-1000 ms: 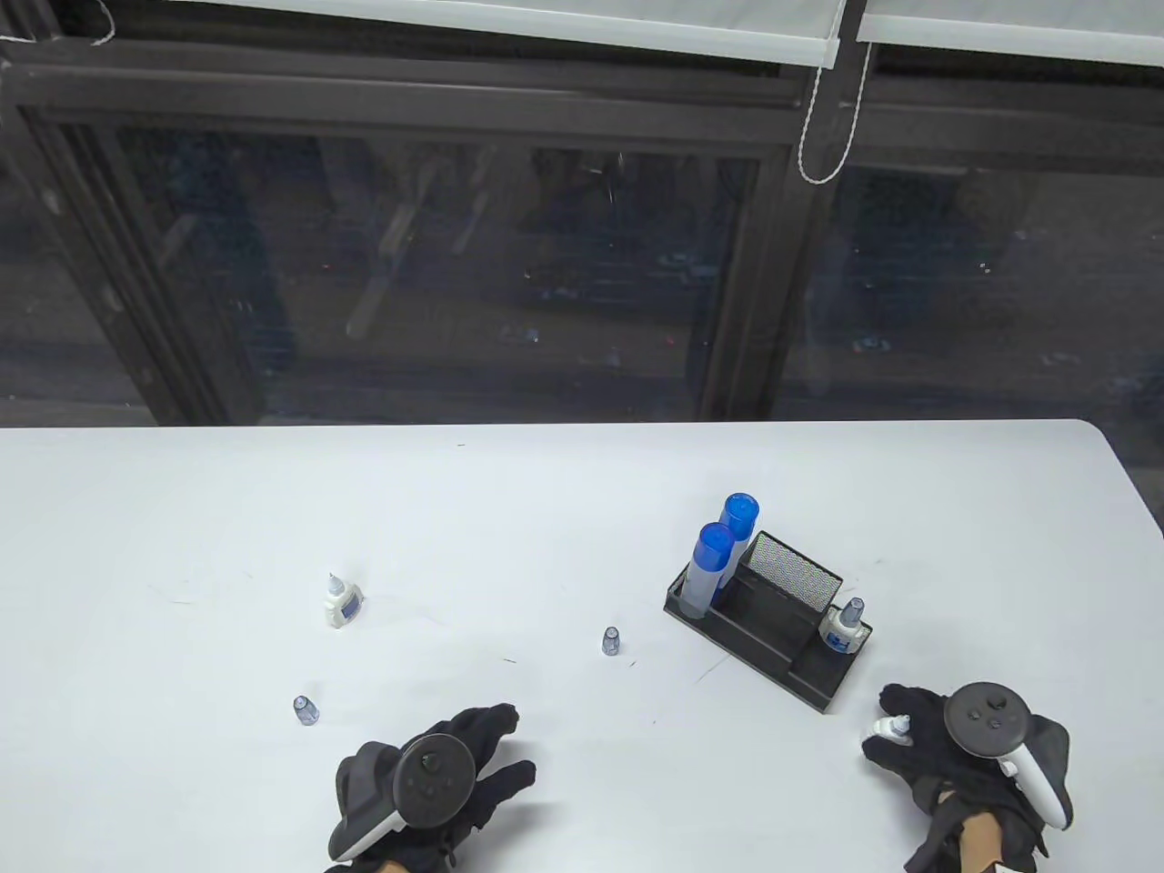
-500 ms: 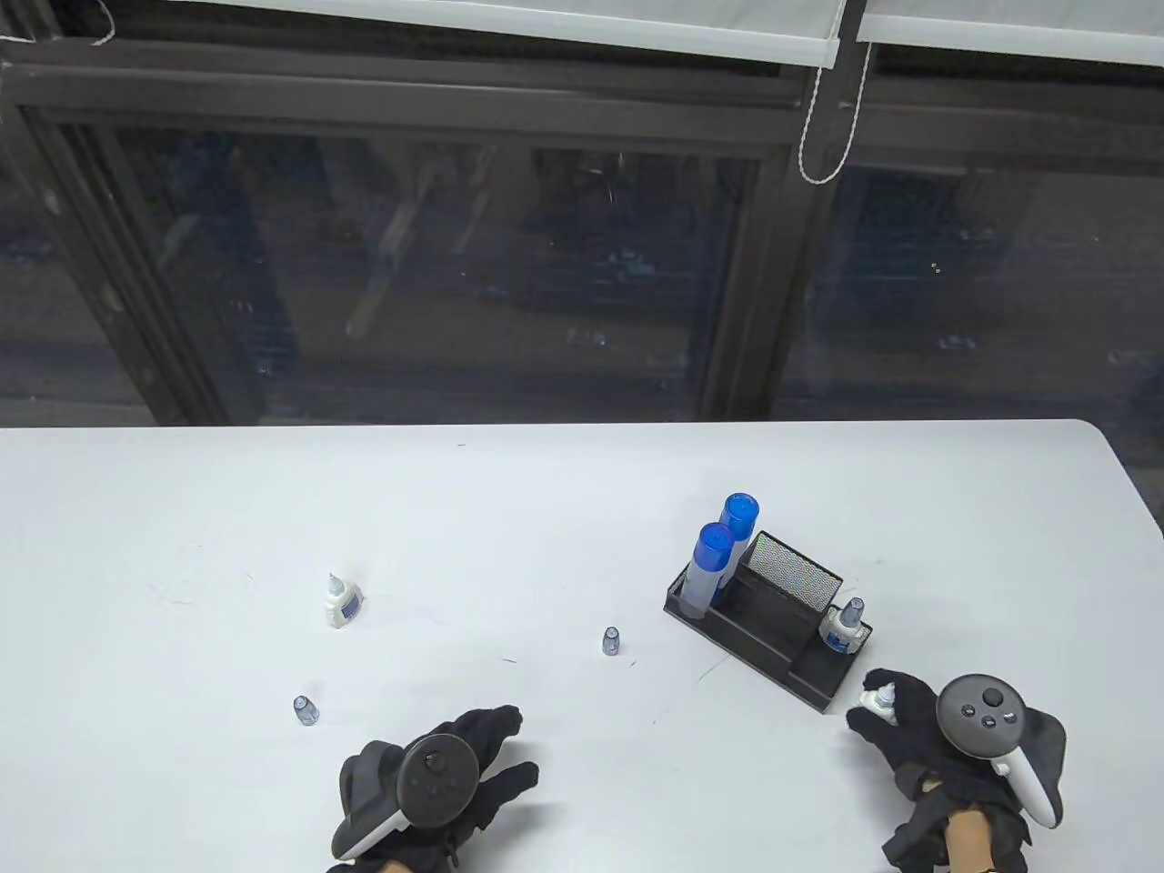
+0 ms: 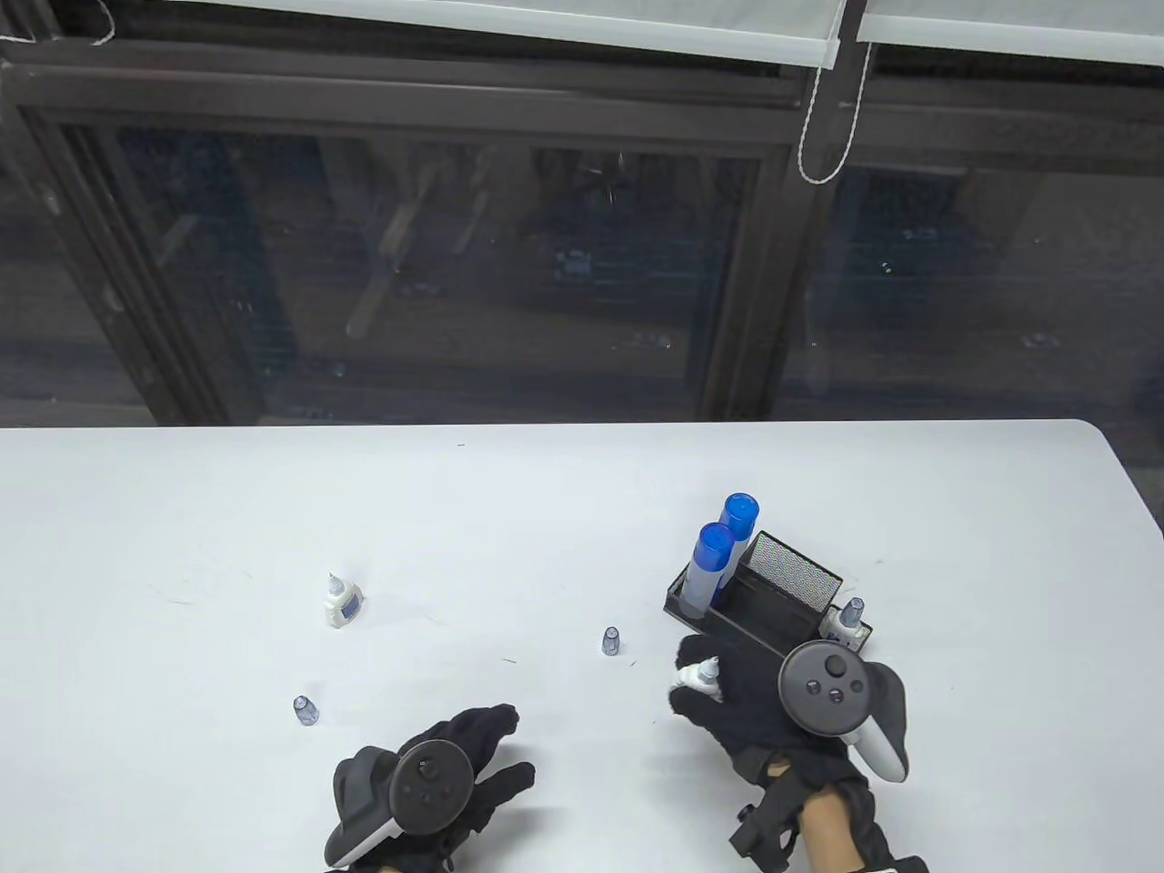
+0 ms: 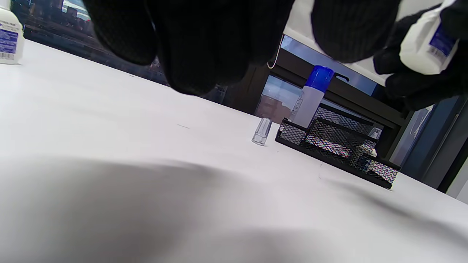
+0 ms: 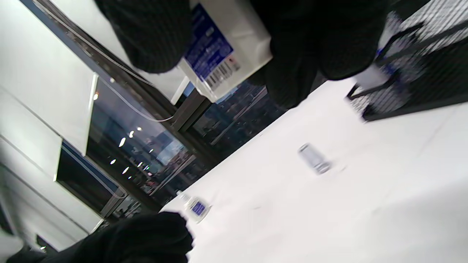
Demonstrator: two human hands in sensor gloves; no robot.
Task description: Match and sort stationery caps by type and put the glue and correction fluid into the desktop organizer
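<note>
The right hand (image 3: 746,696) grips a small white correction fluid bottle (image 3: 698,675), fingers and thumb curled round its body, and holds it clear of the table (image 3: 182,509) with the uncapped nozzle exposed. The grip on the body leaves the nozzle free, which in all likelihood suits fitting a cap. The nearest loose clear cap (image 3: 610,641) stands upright on the table just left of the held bottle, between it and the left hand (image 3: 436,773). The left hand rests on the table with its fingers spread and fairly straight, holding nothing; this reads as a standby position. A second clear cap (image 3: 305,709) stands to the left of that hand, and another uncapped correction fluid bottle (image 3: 342,602) stands upright farther back on the left. The black mesh desktop organizer (image 3: 791,573) sits at the right of the table. Its left compartment holds two glue sticks with blue caps (image 3: 714,546), both upright. Its low right-hand compartment holds one capped correction fluid bottle (image 3: 850,623), upright. The tall middle section shows no visible contents. Judged from this layout, two bottles remain to be capped and stowed.
</note>
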